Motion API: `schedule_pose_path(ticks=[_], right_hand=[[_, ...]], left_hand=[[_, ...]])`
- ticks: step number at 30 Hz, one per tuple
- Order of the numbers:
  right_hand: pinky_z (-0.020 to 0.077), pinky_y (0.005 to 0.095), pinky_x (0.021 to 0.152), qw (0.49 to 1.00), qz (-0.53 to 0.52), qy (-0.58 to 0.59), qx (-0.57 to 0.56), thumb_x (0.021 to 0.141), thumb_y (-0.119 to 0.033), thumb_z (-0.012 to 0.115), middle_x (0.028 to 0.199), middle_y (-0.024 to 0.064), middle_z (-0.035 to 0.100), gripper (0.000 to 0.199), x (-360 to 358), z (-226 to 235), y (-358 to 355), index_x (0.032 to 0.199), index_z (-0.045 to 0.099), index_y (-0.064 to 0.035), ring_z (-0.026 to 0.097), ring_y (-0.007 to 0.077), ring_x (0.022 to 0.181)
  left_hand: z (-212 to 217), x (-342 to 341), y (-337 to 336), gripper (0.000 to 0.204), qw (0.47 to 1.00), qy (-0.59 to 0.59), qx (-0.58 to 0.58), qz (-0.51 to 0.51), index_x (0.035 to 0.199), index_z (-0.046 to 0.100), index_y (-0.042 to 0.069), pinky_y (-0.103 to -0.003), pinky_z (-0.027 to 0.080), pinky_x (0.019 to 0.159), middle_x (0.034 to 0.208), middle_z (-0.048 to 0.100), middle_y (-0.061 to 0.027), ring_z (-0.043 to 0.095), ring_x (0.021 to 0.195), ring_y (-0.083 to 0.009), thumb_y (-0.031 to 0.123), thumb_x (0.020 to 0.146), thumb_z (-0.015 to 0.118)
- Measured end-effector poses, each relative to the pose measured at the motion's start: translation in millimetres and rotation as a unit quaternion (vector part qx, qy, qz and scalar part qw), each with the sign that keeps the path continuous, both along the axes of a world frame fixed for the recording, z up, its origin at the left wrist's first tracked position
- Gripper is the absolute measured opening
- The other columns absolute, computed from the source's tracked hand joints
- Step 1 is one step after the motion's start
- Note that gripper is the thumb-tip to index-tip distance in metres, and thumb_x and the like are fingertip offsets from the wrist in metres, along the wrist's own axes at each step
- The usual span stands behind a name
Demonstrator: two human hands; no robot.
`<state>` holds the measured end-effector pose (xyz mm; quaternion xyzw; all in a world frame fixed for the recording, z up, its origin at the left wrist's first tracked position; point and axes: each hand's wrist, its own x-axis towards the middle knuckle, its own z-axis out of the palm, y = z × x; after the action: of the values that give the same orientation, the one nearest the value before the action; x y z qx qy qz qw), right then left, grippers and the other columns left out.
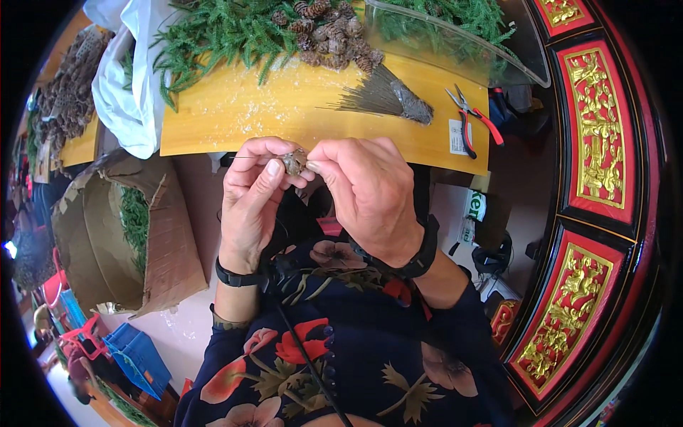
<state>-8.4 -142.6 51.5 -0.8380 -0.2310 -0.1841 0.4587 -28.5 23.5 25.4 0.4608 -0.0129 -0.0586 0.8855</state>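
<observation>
Centre of frame: left hand (249,196) pinches a pine cone (293,163), right hand (373,186) pinched at its edge, apparently wiring; tightening calls for steadiness.

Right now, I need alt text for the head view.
The left hand holds a small pine cone with a thin wire at its left, and the right hand pinches at its right side. Beyond, a yellow table bears green sprigs, more pine cones, a wire bundle and red-and-black pliers.
</observation>
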Motion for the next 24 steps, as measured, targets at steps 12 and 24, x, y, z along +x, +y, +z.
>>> schedule_pose_path(ticks=[12, 24], right_hand=[[0.0464, 0.0299, 0.065, 0.976, 0.131, 0.162, 0.067, 0.085, 0.0, 0.06, 0.076, 0.0088, 0.064, 0.007, 8, -5, -13, 0.091, 0.061, -0.0009, 0.062, 0.02, 0.069], [0.0482, 0.026, 0.066, 0.964, 0.172, 0.19, 0.075, 0.084, 0.0, 0.061, 0.077, 0.0078, 0.065, 0.005, 26, 4, -24, 0.088, 0.063, -0.0004, 0.064, 0.0149, 0.074]], left_hand=[[-8, -5, 2, 0.02, 0.999, 0.007, -0.045, -0.022, 0.109, 0.054, 0.0, -0.031, 0.051, 0.081, 0.105, 0.059, -0.0151, 0.061, 0.091, -0.0232, 0.013, 0.094, 0.055], [-9, -5, -1, 0.019, 0.997, -0.055, -0.022, -0.042, 0.107, 0.055, 0.002, -0.029, 0.049, 0.076, 0.106, 0.057, -0.0157, 0.059, 0.089, -0.0204, 0.016, 0.094, 0.056]])
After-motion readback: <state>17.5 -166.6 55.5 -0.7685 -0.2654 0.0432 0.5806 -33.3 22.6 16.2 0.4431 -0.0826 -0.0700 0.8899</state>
